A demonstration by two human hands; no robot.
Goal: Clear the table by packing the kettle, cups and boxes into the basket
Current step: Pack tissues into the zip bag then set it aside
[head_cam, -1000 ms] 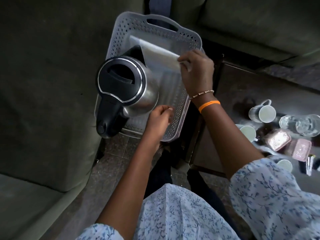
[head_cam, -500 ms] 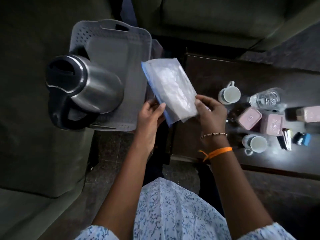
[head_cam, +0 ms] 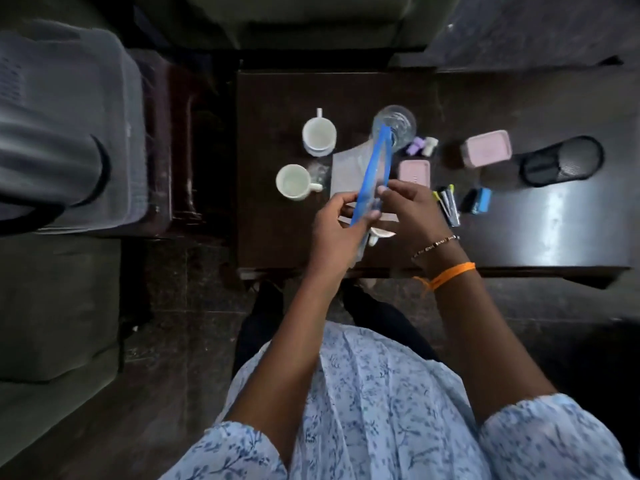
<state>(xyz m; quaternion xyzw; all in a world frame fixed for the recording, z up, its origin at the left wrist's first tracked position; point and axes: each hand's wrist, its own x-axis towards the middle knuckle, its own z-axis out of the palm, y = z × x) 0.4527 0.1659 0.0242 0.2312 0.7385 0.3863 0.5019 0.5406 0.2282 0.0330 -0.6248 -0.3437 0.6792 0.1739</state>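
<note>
Holding the clear zip bag (head_cam: 372,174) low over the dark table (head_cam: 270,237), the person could let its loose end sweep the two white cups (head_cam: 318,135) at centre frame or the glass (head_cam: 394,128) just above, tipping one. Both hands meet mid-frame, the left hand (head_cam: 337,233) and right hand (head_cam: 410,211) each pinching the bag's blue strip with forearms angled inward. Pink boxes (head_cam: 486,152) wait right of centre; basket (head_cam: 114,109) and blurred kettle (head_cam: 45,161) sit at upper left.
</note>
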